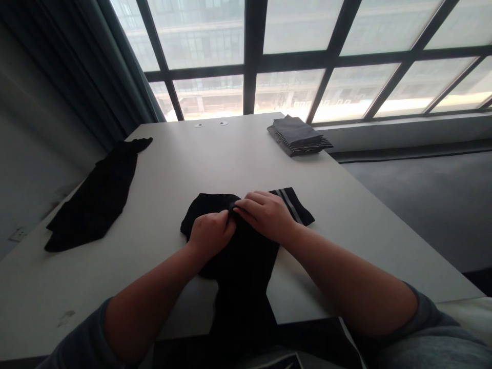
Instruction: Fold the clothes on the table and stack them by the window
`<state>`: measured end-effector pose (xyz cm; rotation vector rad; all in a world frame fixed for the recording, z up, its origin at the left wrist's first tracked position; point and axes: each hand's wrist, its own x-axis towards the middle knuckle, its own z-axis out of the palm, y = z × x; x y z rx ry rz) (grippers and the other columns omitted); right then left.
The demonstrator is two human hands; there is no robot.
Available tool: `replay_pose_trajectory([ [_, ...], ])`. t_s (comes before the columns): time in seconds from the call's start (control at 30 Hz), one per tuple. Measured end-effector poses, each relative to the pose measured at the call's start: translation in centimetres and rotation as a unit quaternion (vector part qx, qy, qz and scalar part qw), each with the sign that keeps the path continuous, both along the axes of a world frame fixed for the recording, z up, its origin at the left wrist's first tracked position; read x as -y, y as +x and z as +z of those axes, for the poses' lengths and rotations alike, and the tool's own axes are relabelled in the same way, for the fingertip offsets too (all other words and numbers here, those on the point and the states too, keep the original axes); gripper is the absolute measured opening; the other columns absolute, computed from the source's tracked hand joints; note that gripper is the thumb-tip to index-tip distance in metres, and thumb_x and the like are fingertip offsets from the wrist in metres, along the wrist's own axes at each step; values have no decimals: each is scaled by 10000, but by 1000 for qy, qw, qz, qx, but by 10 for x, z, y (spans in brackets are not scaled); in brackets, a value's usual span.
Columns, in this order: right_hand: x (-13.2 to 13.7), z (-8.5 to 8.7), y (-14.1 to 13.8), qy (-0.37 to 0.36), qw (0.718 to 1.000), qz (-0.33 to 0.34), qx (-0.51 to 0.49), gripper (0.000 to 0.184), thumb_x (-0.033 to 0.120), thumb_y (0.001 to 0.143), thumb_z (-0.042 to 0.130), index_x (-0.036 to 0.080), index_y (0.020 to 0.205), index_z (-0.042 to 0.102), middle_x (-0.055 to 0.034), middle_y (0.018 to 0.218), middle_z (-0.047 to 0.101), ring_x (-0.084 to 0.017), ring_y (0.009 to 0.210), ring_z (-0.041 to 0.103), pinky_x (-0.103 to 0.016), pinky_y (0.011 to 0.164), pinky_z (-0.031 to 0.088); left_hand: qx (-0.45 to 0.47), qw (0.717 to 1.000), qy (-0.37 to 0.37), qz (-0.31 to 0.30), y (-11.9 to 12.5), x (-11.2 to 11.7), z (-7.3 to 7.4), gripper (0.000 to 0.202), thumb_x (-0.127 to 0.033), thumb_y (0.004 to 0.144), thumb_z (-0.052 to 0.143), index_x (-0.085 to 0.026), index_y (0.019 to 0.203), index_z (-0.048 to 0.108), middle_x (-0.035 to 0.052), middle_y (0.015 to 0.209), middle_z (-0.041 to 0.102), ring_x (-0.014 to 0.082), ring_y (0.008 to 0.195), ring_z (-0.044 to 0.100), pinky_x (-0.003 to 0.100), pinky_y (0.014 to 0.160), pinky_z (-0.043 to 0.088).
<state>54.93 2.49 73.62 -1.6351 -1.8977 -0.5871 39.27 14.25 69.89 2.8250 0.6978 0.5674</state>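
A black short-sleeved shirt [246, 261] lies on the white table in front of me, its lower part hanging over the near edge. Two grey stripes run across the sleeve at its right. My left hand [212, 231] is closed, thumb and fingers pinching the dark cloth near the top middle of the shirt. Close beside it, my right hand [267, 212] pinches the same bunched bit between thumb and fingertips. What exactly lies between the fingertips, cloth edge or fastening, is too dark to make out.
Another black garment [102, 192] lies spread along the table's left side. A stack of folded grey clothes [298, 134] sits at the far right corner. The white table [215, 159] reaches toward the windows, with two small white pieces near its far edge. A dark curtain [88, 66] hangs left.
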Motion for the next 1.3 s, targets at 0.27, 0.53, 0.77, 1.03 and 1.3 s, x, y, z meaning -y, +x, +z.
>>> replay_pose_trajectory([
  [0.27,-5,-6,15,2,1000,-22,-18,257,340,1094,554,224,957,738,-54,904,738,-194,835,644,-318,765,500,33,986,-162,-28,4,-6,0,379,-371,999,422,-241,644,450,38,621,636,185,586,581,325,597,276],
  [0.53,3,8,21,14,996,52,72,171,259,1021,658,283,1137,782,-59,1291,722,-273,1214,580,-436,1038,498,171,951,-256,14,-3,-29,8,387,-432,937,449,-237,607,503,-9,543,588,160,532,536,299,572,350],
  [0.77,2,12,18,-105,983,85,127,205,280,1044,614,220,1129,791,-69,1156,776,-210,905,654,-364,828,531,221,919,-324,42,-8,-43,12,377,-416,897,474,-239,565,496,-31,484,547,141,470,495,290,543,377],
  [1.03,-3,2,36,-206,978,30,13,553,121,885,653,248,1422,689,-96,1373,714,-265,1063,735,-394,905,594,226,922,-310,48,-10,-51,12,414,-394,905,485,-235,524,496,-25,486,558,142,491,519,287,577,399],
  [1.3,-12,-9,44,-138,948,94,-270,462,109,873,585,230,1285,756,-77,1204,780,-217,1122,735,-420,1034,576,183,944,-256,95,-9,-69,6,383,-403,939,462,-231,604,530,-9,568,606,178,592,577,308,638,407],
])
